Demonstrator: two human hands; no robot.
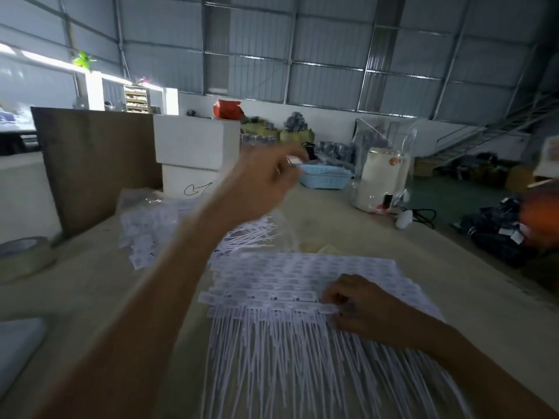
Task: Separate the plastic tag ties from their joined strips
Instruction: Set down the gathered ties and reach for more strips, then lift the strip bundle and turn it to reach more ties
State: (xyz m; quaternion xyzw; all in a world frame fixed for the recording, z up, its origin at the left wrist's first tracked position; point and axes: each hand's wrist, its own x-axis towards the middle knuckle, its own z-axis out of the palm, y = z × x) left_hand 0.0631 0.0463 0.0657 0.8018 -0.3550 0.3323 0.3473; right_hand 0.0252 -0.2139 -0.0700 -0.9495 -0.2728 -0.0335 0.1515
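A long bench (378, 237) carries joined strips of white tag ties (302, 285) near its front edge. The right hand (360, 303) pinches one strip's end. The raised, blurred left hand (260, 182) pinches a single separated tie (295, 161).

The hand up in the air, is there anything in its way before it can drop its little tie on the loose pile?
Nothing visible blocks it. The left hand is raised above the table, pinching a small white piece, blurred. The pile of loose ties lies just below it, with only open air between. The right hand rests apart on the joined strips.
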